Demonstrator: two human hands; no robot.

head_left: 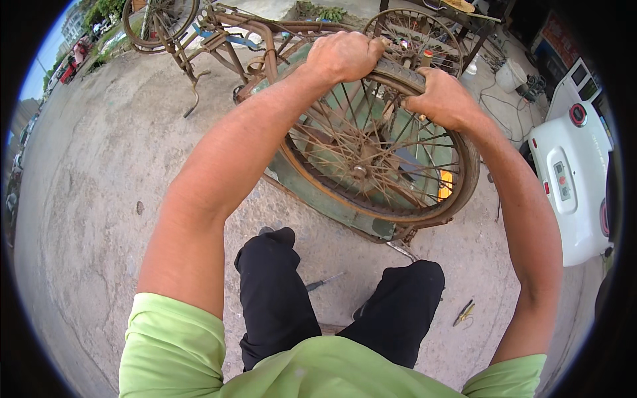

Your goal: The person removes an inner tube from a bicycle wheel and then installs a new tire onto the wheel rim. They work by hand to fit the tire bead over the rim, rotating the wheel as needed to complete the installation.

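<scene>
A rusty spoked wheel [359, 171] with a dark tyre [470, 169] stands tilted in front of me, against a worn green metal panel [298, 174]. My left hand [346, 57] is closed over the top of the tyre, its thumb toward the right. Just to its right, my right hand [443, 99] also grips the tyre, with the thumb on the near side and the fingers hidden behind. A short stretch of tread shows between the two hands. Through the spokes I see an orange-yellow patch [445, 185].
On the concrete lie a screwdriver [322, 282] between my knees and pliers [464, 313] by my right leg. A rusty cycle frame [262, 50] spreads behind the wheel. A white car [564, 212] stands at right, near a pale bucket [510, 77] and cables.
</scene>
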